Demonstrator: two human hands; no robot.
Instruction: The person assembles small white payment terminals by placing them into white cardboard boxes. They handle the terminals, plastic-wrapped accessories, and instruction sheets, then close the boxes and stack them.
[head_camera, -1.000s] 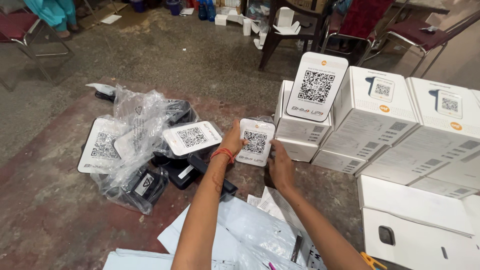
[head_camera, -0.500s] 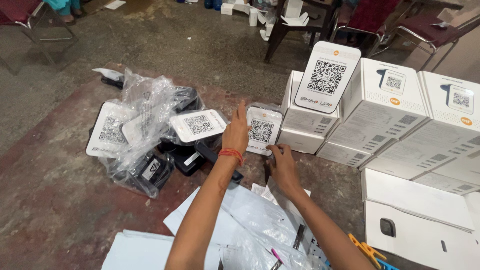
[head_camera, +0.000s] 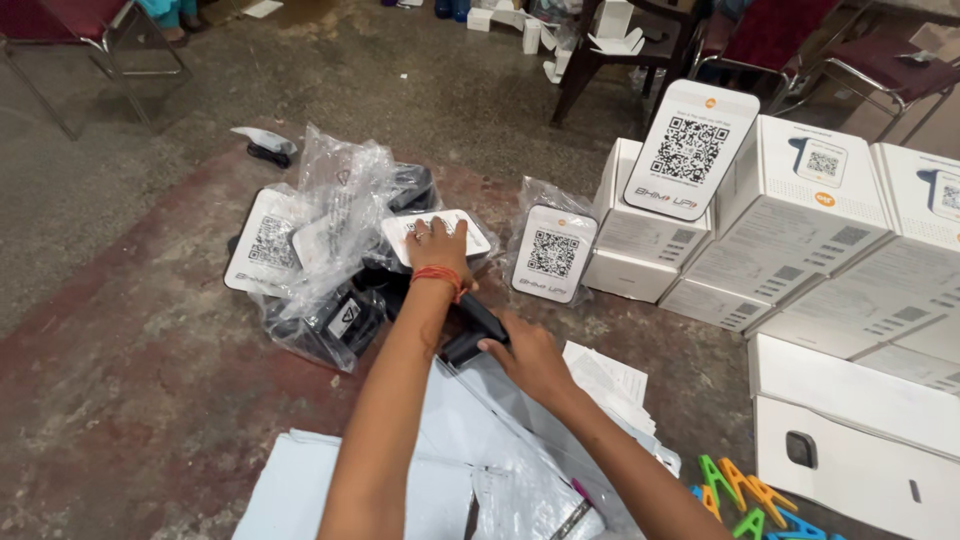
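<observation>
A: What is the left hand (head_camera: 437, 243) on?

B: It lies flat, fingers spread, on a white code-printed device (head_camera: 436, 236) that sits atop the pile of plastic-wrapped units (head_camera: 330, 250) on the floor. It presses or rests there; the fingers are not curled round it.

A: And the right hand (head_camera: 527, 358)?

B: Its fingers close on the end of a black device (head_camera: 474, 327) lying just below the pile, next to the left wrist with its orange thread (head_camera: 441, 277).

A: What can't you make out?

B: The palm side of the right hand is turned away, so how far the fingers wrap is unclear. The left hand covers much of the white device's face. Crinkled wrap blurs the dark units in the pile, and the white boxes (head_camera: 800, 220) run off the right edge.

A: What changed from half a second ago?

B: Then both hands were at the bagged code plaque (head_camera: 553, 253). Now it stands alone, leaning against the boxes, and both hands have moved left and down. The larger code plaque (head_camera: 690, 150) propped on the boxes is where it was. Clear bags and papers (head_camera: 500, 440) lie under the arms, with coloured clips (head_camera: 745, 495) near the right forearm.
</observation>
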